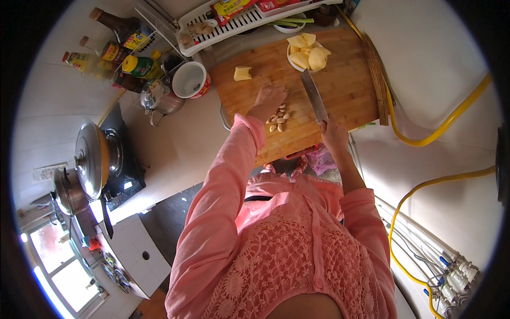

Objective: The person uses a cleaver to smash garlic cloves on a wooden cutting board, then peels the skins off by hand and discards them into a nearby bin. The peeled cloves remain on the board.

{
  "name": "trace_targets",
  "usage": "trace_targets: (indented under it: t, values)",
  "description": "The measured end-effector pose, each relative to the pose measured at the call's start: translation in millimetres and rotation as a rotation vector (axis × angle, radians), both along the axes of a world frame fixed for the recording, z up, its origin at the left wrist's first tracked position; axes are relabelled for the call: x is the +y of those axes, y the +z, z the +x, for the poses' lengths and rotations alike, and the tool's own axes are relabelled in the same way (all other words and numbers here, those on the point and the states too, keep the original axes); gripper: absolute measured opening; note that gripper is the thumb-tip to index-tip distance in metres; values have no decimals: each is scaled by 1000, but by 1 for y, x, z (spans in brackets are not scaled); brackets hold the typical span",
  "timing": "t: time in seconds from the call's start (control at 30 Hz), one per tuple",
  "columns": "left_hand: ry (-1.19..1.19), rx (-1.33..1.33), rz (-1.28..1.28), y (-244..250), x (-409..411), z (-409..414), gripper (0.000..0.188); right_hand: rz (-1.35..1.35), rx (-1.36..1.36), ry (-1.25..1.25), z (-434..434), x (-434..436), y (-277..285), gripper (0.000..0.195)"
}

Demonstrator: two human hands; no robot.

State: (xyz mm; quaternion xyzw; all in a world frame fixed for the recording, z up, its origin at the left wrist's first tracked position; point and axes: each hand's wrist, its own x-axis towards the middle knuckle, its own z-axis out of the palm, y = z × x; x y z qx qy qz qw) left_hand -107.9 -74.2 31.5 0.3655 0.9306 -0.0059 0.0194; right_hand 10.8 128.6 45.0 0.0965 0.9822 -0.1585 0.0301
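My right hand [334, 133] grips the handle of a cleaver [314, 96], whose blade points away from me over a wooden cutting board [346, 87]. Bent at the wrist, my left hand [271, 97] rests low on the board, just beyond a small pile of garlic cloves [280, 117]; its fingertips are hard to see, and whether they hold anything is unclear. A pale yellow peeled piece [242, 73], perhaps potato, lies at the far left of the board. Near the cleaver's tip stands a white bowl [293, 63] heaped with peeled yellow pieces [317, 58].
Left of the board stand a red-and-white tub [191, 79], a metal pot [163, 101] and several sauce bottles [141, 67]. A white slotted rack [235, 27] runs behind it. A straw whisk [376, 75] and yellow hose [434, 139] are at the right.
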Motion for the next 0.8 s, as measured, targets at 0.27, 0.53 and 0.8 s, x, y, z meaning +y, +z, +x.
trace_targets:
  t: [0.27, 0.53, 0.8]
  values:
    - [262, -173, 639, 12, 21, 26, 11, -12, -44, -11, 1, -1, 5, 28]
    - [355, -316, 821, -33, 74, 105, 10, 37, -9, 55, 0, 2, -2, 27]
    - [392, -321, 799, -38, 73, 102, 9, -57, 74, 24, 10, 4, 6, 28]
